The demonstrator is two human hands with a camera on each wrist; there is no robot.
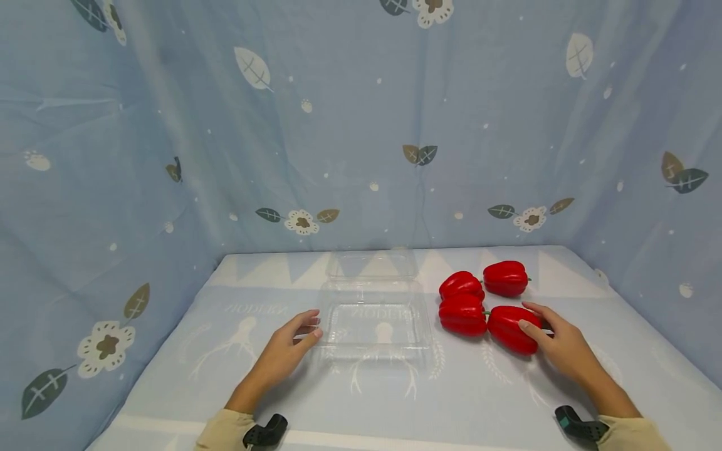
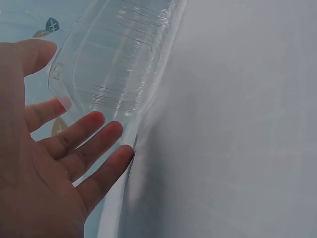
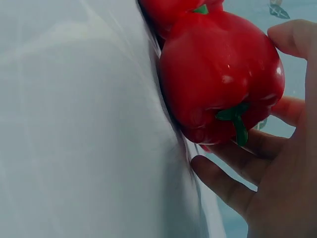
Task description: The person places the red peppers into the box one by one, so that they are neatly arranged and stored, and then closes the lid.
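A clear plastic clamshell box lies with its lid raised behind it. My left hand is at the left edge of the box, thumb and fingers spread apart at its rim. In the left wrist view, fingertips overlap the box's clear corner. My right hand has thumb and fingers around the nearest red bell pepper, which lies on the table. The right wrist view shows this pepper's green stem facing the palm, the thumb on one side and the fingers curled behind it.
More glossy red bell peppers sit close by: one directly left of the held one, one behind that, and one farther back. A pale patterned cloth covers the table. Blue printed curtains enclose the back and sides.
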